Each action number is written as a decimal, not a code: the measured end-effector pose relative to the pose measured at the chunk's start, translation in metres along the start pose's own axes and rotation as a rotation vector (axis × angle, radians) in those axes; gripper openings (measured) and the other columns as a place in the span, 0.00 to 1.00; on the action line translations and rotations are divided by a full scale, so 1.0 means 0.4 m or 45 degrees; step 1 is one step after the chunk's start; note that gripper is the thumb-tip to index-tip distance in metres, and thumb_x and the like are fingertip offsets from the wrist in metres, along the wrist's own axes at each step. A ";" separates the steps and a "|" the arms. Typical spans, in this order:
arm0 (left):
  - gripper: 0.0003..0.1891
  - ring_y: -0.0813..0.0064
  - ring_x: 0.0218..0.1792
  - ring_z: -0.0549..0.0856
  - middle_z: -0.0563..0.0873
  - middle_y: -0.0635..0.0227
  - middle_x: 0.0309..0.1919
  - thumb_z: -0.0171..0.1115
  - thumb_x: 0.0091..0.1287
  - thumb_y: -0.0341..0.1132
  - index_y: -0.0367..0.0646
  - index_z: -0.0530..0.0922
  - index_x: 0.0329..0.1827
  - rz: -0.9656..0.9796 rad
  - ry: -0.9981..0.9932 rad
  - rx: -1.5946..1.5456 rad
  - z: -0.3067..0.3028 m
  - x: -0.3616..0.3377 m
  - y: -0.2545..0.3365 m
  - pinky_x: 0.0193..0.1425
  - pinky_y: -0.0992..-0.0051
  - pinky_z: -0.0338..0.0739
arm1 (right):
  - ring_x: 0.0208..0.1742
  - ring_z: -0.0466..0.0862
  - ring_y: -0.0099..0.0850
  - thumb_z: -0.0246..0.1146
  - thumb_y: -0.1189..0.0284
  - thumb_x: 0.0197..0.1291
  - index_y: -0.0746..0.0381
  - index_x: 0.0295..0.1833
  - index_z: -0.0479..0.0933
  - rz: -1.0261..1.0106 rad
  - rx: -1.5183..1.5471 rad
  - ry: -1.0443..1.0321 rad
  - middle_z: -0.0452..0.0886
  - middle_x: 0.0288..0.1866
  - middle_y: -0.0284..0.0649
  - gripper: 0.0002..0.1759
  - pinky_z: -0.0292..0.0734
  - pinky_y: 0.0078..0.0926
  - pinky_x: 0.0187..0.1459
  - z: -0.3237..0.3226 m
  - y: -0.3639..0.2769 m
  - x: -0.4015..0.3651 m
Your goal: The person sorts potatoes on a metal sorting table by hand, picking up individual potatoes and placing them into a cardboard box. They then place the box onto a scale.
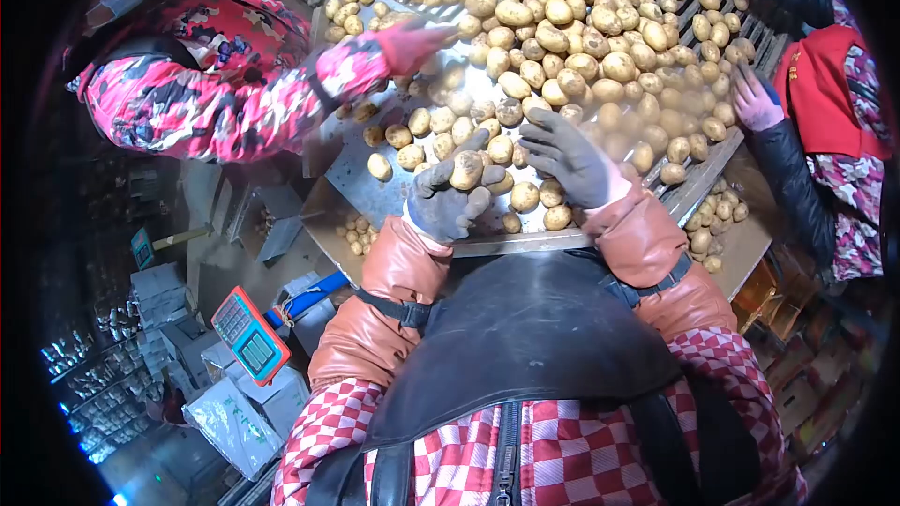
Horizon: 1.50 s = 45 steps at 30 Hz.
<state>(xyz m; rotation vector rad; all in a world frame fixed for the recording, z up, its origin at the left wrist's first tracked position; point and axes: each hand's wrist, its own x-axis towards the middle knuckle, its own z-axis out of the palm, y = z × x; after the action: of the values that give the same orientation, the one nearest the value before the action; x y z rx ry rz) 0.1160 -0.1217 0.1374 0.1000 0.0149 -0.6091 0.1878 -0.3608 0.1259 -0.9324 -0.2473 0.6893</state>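
Note:
My left hand [437,208], in a grey glove, is turned partly palm up at the near edge of the sorting table, its fingers curled around a potato [466,171]. To its right, my right hand [574,159], gloved the same way, reaches over the potatoes with its fingers stretched out and slightly apart. No potato shows in its grip, though the underside of the palm is hidden. Loose potatoes [525,195] lie on the metal sheet [361,171] around both hands. A large heap of potatoes [562,14] covers the slatted surface beyond.
A co-worker's pink-gloved hand [412,45] reaches in from the left, blurred. At the right edge is another co-worker's hand [756,101]. A wooden rail [525,243] borders the near side. A scale display [251,335] and white boxes [234,422] stand lower left.

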 end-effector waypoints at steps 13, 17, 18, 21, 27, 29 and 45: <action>0.13 0.80 0.17 0.73 0.83 0.67 0.34 0.48 0.76 0.37 0.42 0.77 0.54 -0.067 0.379 0.536 0.087 0.021 -0.023 0.17 0.81 0.62 | 0.60 0.78 0.36 0.54 0.66 0.68 0.60 0.61 0.77 -0.093 -0.677 0.575 0.81 0.55 0.43 0.19 0.72 0.32 0.64 0.083 0.230 0.149; 0.19 0.71 0.18 0.71 0.76 0.61 0.31 0.49 0.74 0.43 0.48 0.70 0.65 -0.239 0.103 -0.286 0.039 -0.013 0.012 0.13 0.80 0.63 | 0.42 0.80 0.29 0.50 0.62 0.72 0.60 0.64 0.74 -0.027 -0.770 0.319 0.80 0.47 0.43 0.21 0.78 0.28 0.44 0.180 0.075 0.135; 0.19 0.71 0.18 0.71 0.76 0.61 0.31 0.49 0.74 0.43 0.48 0.70 0.65 -0.223 0.101 -0.281 0.045 -0.021 0.022 0.13 0.80 0.63 | 0.43 0.80 0.30 0.51 0.61 0.71 0.60 0.64 0.74 0.058 -0.605 0.330 0.80 0.47 0.44 0.22 0.78 0.29 0.44 0.190 0.070 0.136; 0.24 0.70 0.18 0.72 0.75 0.61 0.30 0.47 0.75 0.46 0.45 0.68 0.69 -0.296 -0.115 -0.334 0.044 -0.028 0.050 0.16 0.76 0.66 | 0.45 0.81 0.34 0.53 0.59 0.68 0.59 0.64 0.73 0.280 -0.214 0.406 0.79 0.50 0.46 0.24 0.80 0.32 0.43 0.197 0.045 0.136; 0.28 0.67 0.28 0.79 0.82 0.58 0.42 0.48 0.72 0.50 0.48 0.64 0.71 0.176 0.730 0.432 -0.009 -0.100 0.104 0.29 0.67 0.72 | 0.44 0.83 0.36 0.52 0.50 0.68 0.60 0.65 0.73 0.456 -0.242 0.559 0.79 0.53 0.51 0.30 0.82 0.34 0.40 0.163 0.044 0.102; 0.25 0.64 0.35 0.81 0.82 0.60 0.44 0.53 0.69 0.50 0.46 0.69 0.64 0.506 0.917 0.482 -0.076 -0.186 0.130 0.34 0.68 0.76 | 0.44 0.83 0.34 0.52 0.49 0.67 0.60 0.64 0.73 0.519 -0.308 0.529 0.79 0.53 0.47 0.30 0.82 0.33 0.38 0.186 -0.019 0.057; 0.26 0.63 0.45 0.82 0.82 0.58 0.47 0.53 0.73 0.50 0.35 0.77 0.59 0.519 1.589 1.058 -0.150 -0.092 0.209 0.46 0.63 0.79 | 0.65 0.74 0.50 0.68 0.63 0.57 0.56 0.66 0.73 -0.341 -1.787 1.330 0.75 0.65 0.53 0.30 0.70 0.39 0.66 -0.331 -0.081 0.091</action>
<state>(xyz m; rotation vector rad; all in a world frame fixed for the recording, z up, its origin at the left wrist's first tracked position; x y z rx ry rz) 0.1346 -0.0269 0.0867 1.2468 0.9318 -0.0303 0.2929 -0.4368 0.0708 -2.3914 0.1404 -0.4245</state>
